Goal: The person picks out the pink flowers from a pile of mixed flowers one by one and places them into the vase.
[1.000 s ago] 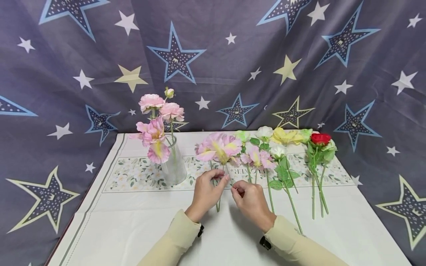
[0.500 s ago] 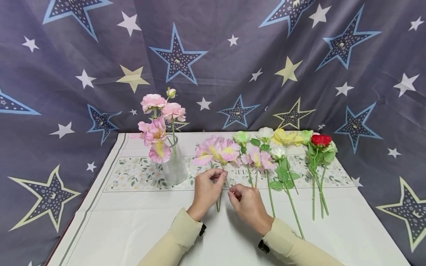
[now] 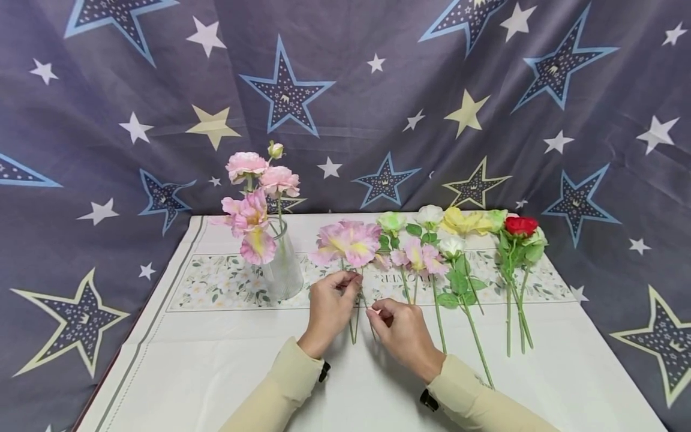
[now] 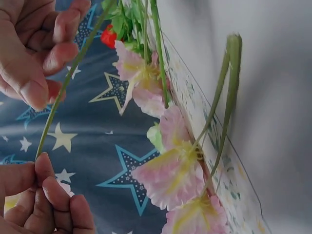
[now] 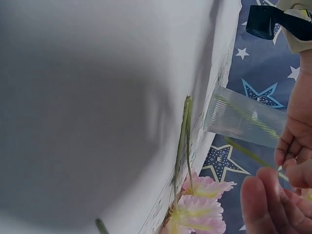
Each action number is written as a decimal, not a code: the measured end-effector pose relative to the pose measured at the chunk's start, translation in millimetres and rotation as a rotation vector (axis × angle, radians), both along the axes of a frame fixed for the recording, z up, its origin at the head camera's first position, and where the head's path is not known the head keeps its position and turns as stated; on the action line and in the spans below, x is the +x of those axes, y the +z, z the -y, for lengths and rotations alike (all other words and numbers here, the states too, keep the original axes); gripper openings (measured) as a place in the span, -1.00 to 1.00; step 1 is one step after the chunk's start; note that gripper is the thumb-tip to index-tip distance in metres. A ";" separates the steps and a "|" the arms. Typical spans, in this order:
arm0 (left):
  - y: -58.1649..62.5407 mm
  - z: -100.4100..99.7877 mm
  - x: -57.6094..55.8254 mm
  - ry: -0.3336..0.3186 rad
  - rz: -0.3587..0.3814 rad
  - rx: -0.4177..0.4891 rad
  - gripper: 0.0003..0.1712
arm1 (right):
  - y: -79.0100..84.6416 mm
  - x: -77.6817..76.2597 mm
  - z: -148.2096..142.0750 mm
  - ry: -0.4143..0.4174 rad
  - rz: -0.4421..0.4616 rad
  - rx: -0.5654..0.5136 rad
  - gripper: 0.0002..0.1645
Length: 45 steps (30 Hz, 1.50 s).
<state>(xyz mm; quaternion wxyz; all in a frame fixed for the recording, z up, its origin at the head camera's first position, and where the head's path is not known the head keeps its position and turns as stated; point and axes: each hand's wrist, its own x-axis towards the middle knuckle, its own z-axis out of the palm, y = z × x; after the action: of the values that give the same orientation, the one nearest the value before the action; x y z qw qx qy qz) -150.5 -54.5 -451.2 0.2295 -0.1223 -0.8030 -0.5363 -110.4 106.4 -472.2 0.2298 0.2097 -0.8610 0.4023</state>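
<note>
In the head view my left hand [image 3: 331, 303] pinches the thin green stem of a pink-and-yellow artificial iris [image 3: 353, 240] just below its bloom. The left wrist view shows this stem [image 4: 63, 90] slanting up from thumb and fingertips. My right hand [image 3: 402, 333] is beside the lower stem, fingers loosely bent and fingertips right at it; the stem passes in front of them in the left wrist view. Beneath the held bloom, more pink irises [image 4: 170, 175] lie on the table with their stems together. Left of my hands stands a clear ribbed glass vase [image 3: 285, 276] with pink flowers [image 3: 251, 216].
To the right on the white tablecloth [image 3: 227, 366] lie a pink iris [image 3: 418, 255], white roses [image 3: 450, 245], a yellow flower [image 3: 466, 222] and a red rose [image 3: 520, 226] among green stems. A floral printed band crosses the cloth. A starry curtain [image 3: 324, 60] hangs behind.
The held iris has shifted left and its bloom has turned. My left hand has moved slightly left, and my right hand has followed it left toward the stem.
</note>
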 end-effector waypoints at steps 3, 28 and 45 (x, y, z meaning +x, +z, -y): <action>1.2 3.3 -1.7 0.022 -0.054 -0.004 -0.95 | -0.1 -1.5 -2.3 -0.002 -0.023 0.001 -0.91; 33.1 40.5 -16.8 0.169 -0.395 -0.082 -0.88 | 0.2 -7.7 -35.1 -0.121 -0.022 0.066 -0.82; 75.1 67.2 -26.2 0.298 -0.537 -0.090 -0.86 | 1.5 -8.6 -40.0 -0.141 -0.016 0.078 -0.82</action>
<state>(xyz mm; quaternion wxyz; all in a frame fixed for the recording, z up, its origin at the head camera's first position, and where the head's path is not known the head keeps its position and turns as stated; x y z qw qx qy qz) -176.6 -121.7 -376.1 0.5038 -0.1506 -0.7457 -0.4092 -119.0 146.4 -470.7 0.2562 0.1608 -0.8869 0.3493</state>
